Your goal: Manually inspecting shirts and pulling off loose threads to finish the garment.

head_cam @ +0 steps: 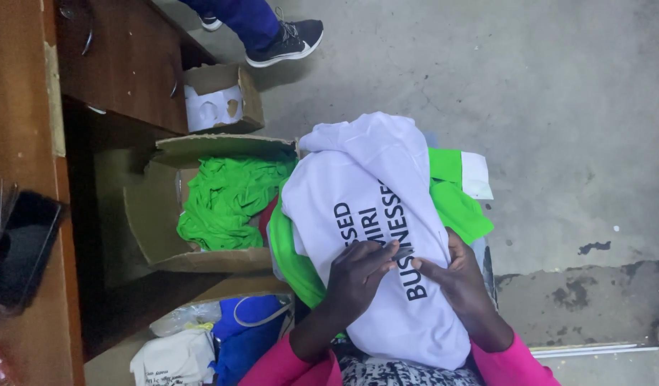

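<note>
A white garment (365, 200) with dark printed lettering lies draped over my lap, on top of a bright green garment (458, 207). My left hand (354, 275) rests on the white cloth with its fingers curled, pinching a small dark object (403, 251) at the lettering. My right hand (458, 275) presses on the white cloth just beside it, fingertips meeting the left hand's. Pink sleeves cover both of my forearms.
An open cardboard box (158, 229) at the left holds green cloth (226, 200). A smaller box (222, 96) stands under a brown wooden desk (122, 57). Blue and white bags (201, 339) lie at the bottom left. Another person's dark shoe (286, 39) stands on the concrete floor.
</note>
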